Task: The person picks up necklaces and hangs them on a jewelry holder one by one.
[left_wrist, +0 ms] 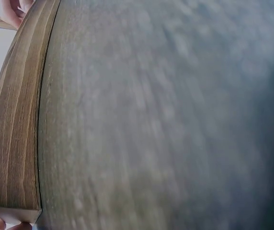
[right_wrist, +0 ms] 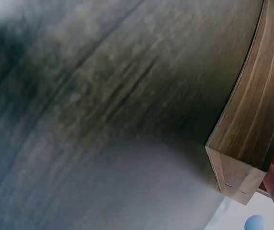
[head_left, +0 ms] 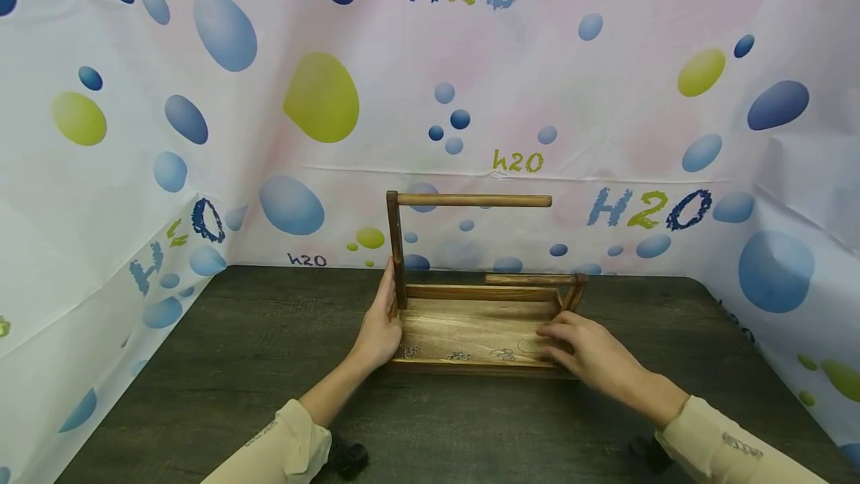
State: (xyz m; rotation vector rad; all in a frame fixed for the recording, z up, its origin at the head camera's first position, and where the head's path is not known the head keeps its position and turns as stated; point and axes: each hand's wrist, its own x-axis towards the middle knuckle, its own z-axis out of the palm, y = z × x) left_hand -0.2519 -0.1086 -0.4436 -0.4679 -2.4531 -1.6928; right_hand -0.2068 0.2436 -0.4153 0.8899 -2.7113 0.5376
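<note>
A wooden jewelry stand point(head_left: 470, 312) with a shallow tray sits on the dark table. A tall post with a long bar point(head_left: 477, 201) rises at its left end, a lower bar point(head_left: 531, 279) at its right. Several small silvery chains point(head_left: 460, 355) lie along the tray's front, and a thin loop point(head_left: 528, 346) lies at the right. My left hand point(head_left: 378, 331) rests along the stand's left end, fingers straight and pointing away. My right hand point(head_left: 584, 346) reaches over the right front corner, its bent fingers apart close to the loop. Both wrist views show the front board point(left_wrist: 17, 115).
The dark table point(head_left: 269, 349) reaches back to a white patterned sheet point(head_left: 470, 95) hanging behind and at the sides. A small black object point(head_left: 349, 458) lies near my left sleeve, another dark one point(head_left: 648, 454) near my right.
</note>
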